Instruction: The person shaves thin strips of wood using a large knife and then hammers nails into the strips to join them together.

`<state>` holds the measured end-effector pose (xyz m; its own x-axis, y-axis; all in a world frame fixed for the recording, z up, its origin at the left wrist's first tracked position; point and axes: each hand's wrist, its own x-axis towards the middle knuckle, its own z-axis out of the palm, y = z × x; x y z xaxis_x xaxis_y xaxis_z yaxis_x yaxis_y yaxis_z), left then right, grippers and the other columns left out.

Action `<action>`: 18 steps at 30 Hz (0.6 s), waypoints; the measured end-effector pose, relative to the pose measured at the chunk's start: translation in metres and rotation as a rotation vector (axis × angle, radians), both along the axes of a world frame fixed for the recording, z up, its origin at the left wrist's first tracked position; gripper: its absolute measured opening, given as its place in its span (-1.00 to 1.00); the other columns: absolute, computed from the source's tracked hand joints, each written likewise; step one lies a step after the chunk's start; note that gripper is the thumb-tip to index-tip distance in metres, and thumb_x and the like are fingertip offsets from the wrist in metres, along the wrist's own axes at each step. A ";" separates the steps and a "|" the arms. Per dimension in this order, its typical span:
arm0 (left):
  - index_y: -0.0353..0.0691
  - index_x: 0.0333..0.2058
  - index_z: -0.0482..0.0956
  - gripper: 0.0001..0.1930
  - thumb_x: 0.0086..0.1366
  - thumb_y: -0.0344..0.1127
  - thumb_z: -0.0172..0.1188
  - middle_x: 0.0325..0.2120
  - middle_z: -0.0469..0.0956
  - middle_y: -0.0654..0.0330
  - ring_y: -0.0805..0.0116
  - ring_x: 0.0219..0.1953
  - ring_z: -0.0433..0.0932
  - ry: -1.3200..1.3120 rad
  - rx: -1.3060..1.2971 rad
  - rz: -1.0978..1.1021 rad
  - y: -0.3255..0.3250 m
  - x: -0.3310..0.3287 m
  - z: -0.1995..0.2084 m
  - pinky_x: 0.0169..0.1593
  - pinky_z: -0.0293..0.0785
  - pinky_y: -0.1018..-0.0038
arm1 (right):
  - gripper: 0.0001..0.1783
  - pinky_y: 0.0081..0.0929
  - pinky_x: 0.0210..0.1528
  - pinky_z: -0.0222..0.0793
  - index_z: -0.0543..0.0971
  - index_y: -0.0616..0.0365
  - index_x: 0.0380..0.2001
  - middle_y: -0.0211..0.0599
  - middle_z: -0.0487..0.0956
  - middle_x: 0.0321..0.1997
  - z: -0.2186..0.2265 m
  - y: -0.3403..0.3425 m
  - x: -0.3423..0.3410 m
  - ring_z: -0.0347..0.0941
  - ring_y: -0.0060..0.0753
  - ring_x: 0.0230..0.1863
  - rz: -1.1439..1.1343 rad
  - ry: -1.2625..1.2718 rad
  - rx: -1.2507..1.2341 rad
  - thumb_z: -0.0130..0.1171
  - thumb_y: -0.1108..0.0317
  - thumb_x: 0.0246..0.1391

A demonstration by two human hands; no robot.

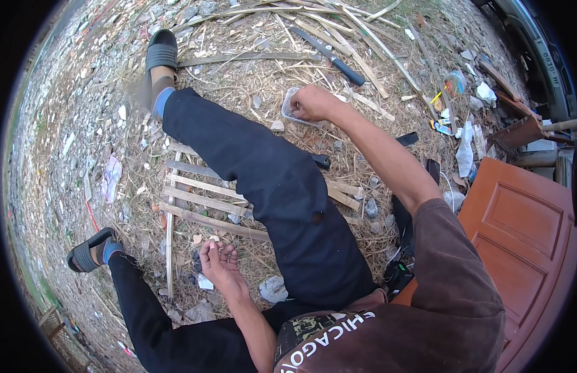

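My right hand (pixel 312 104) reaches into a small clear plastic container (pixel 287 104) on the ground beyond my right knee. Its fingers are bent together inside; whatever they pinch is hidden. Palm up and empty, my left hand (pixel 223 268) hovers between my legs with loosely curled fingers apart. Just beyond it lies a frame of thin wooden slats (pixel 204 200), set roughly parallel across a long strip (pixel 170 248). My right leg covers the slats' other ends. A black tool handle (pixel 321 161) pokes out beside my right thigh; the rest of it is hidden.
A long knife (pixel 329 55) with a black handle lies beyond the container, among loose wood strips (pixel 357 53). A reddish-brown panelled door (pixel 518 248) lies at right. Near it are a plastic bag (pixel 465 149) and a vehicle (pixel 543 50). Stones and dry straw cover the ground.
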<state>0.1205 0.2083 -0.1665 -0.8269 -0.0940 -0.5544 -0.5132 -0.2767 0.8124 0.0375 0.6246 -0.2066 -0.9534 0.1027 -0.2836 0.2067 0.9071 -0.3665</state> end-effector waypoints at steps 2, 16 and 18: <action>-0.11 -0.08 0.44 -0.81 0.39 -0.26 0.16 -0.31 0.48 0.32 0.47 -0.31 0.52 -0.001 0.006 -0.003 0.000 0.000 -0.001 -0.22 0.47 0.53 | -0.75 -0.23 -0.12 0.52 0.69 0.11 -0.29 -0.14 0.68 -0.30 0.003 0.006 0.000 0.62 -0.06 -0.20 -0.031 -0.009 -0.057 0.37 0.28 -0.09; -0.09 -0.08 0.45 -0.81 0.39 -0.25 0.17 -0.32 0.50 0.32 0.49 -0.32 0.54 0.012 0.025 -0.004 -0.001 0.000 -0.001 -0.24 0.47 0.54 | -0.86 -0.74 -0.68 0.07 0.64 0.12 -0.31 -0.38 0.68 -0.39 0.022 0.028 0.021 0.29 -0.77 -0.66 -0.521 -0.115 -0.961 0.33 0.37 0.03; -0.09 -0.08 0.45 -0.81 0.39 -0.25 0.16 -0.32 0.50 0.32 0.49 -0.33 0.54 0.010 0.025 0.002 -0.001 0.000 -0.001 -0.24 0.47 0.55 | -0.89 -0.76 -0.70 0.02 0.63 0.10 -0.33 -0.38 0.68 -0.38 0.024 0.028 0.023 0.27 -0.80 -0.66 -0.548 -0.129 -1.005 0.32 0.37 0.05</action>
